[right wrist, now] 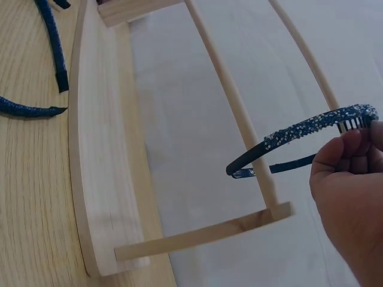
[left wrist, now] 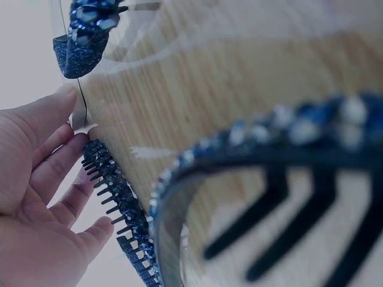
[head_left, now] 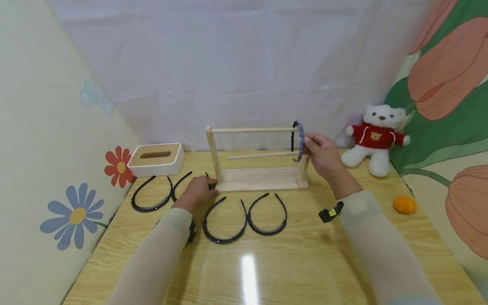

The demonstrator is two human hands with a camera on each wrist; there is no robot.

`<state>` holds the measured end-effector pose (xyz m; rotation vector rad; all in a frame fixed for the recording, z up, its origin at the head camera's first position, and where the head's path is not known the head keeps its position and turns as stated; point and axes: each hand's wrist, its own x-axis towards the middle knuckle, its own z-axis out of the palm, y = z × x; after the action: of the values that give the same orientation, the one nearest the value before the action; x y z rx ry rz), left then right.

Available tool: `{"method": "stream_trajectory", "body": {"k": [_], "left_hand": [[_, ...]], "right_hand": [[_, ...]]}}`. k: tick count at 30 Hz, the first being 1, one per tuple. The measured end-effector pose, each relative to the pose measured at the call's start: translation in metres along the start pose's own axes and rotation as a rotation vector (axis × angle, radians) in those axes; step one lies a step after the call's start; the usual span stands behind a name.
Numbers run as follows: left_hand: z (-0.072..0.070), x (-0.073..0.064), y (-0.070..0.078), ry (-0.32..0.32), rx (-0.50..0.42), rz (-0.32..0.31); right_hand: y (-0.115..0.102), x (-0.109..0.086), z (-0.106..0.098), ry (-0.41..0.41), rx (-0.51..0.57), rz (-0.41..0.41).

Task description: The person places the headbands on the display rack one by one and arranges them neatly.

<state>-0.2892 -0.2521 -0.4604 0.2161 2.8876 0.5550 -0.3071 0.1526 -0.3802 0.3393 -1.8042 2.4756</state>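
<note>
My right hand (head_left: 324,156) pinches a sparkly dark-blue headband (head_left: 300,140) by its toothed top at the right end of a wooden rack (head_left: 263,180). In the right wrist view this headband (right wrist: 299,131) passes around the nearer rod (right wrist: 224,75), and the fingers of my right hand (right wrist: 353,173) hold its beaded arch. At the rack's left base corner, my left hand (head_left: 198,190) grips the edge between thumb and fingers. Close to that left hand (left wrist: 48,179), beaded headbands (left wrist: 119,191) lie on the table.
Several headbands lie on the wooden table (head_left: 297,262), among them one at the left (head_left: 150,208) and two in front of the rack. A white tissue box (head_left: 156,169) stands back left. At right are a white teddy bear (head_left: 377,135) and an orange object (head_left: 405,205).
</note>
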Motion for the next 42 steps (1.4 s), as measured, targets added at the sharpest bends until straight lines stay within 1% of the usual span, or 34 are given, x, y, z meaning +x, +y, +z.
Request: {"method": "stream_trajectory", "body": {"k": [4, 9, 14, 19, 25, 28, 36, 42], "left_hand": [[0.0, 0.0, 0.001, 0.003, -0.001, -0.002], [0.001, 0.0, 0.001, 0.016, 0.006, 0.019], [0.001, -0.002, 0.002, 0.026, 0.017, 0.036], [0.0, -0.002, 0.003, 0.024, 0.02, 0.032], [0.0, -0.001, 0.001, 0.025, 0.011, 0.028], [0.0, -0.001, -0.001, 0.027, 0.019, 0.034], [0.0, -0.001, -0.003, 0.021, -0.001, 0.025], [-0.001, -0.001, -0.004, 0.016, 0.014, 0.025]], "right_hand": [[0.002, 0.003, 0.005, -0.001, -0.039, 0.034], [0.007, 0.005, 0.007, -0.001, -0.055, 0.056], [0.01, 0.004, 0.006, -0.017, -0.047, 0.036], [0.011, 0.003, 0.006, -0.024, -0.051, 0.026], [0.011, 0.003, 0.007, -0.024, -0.039, 0.037], [0.01, 0.002, 0.009, -0.022, -0.018, 0.035], [0.009, -0.001, 0.012, -0.027, 0.048, 0.027], [0.009, -0.003, 0.011, -0.045, 0.043, 0.038]]}}
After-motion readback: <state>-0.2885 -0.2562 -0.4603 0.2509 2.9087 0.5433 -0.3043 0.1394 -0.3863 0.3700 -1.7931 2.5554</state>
